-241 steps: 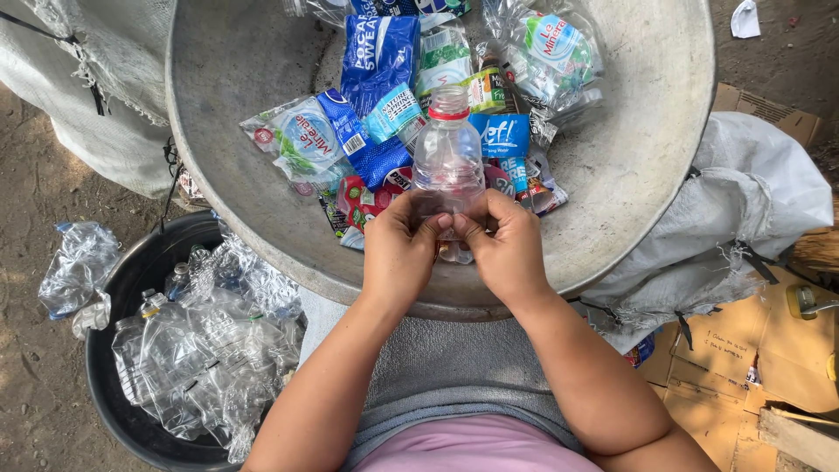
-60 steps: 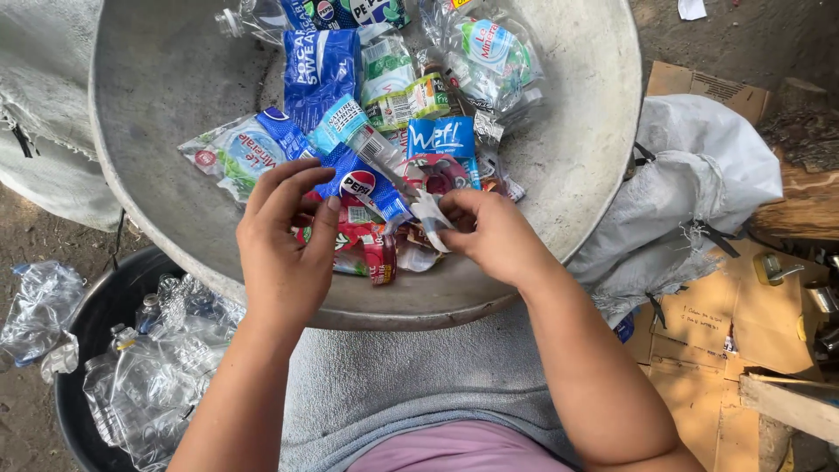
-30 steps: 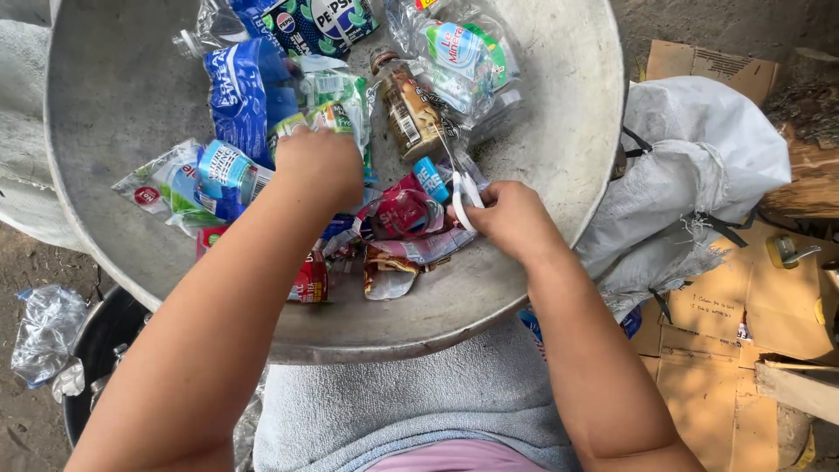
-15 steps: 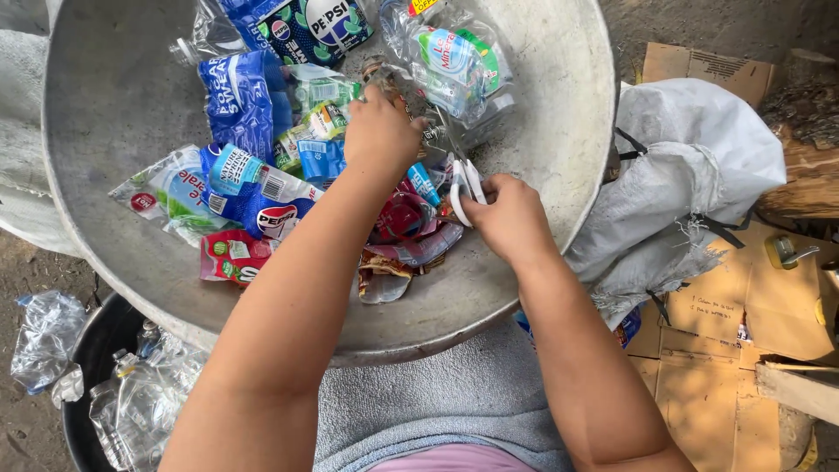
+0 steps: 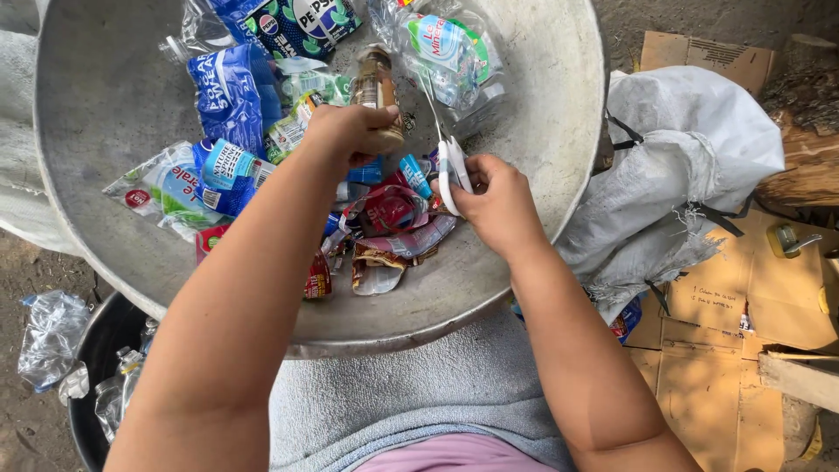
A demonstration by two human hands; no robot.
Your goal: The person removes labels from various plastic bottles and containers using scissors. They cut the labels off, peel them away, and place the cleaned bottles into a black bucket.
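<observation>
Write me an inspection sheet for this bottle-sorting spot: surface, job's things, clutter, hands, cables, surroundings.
Surface: wide grey metal basin across the person's lap, scuffed, dull.
Job's things: brown-labelled bottle under the left hand; white-handled scissors in the right hand, blades pointing away from the person.
Clutter: crushed plastic bottles along the basin's far side; torn labels piled in the middle.
Hands: left hand closed on the brown-labelled bottle; right hand gripping the scissors.
Cables: nothing seen.
Surroundings: black tub of clear bottles at lower left; white woven sack and flattened cardboard on the right; dirt ground.
</observation>
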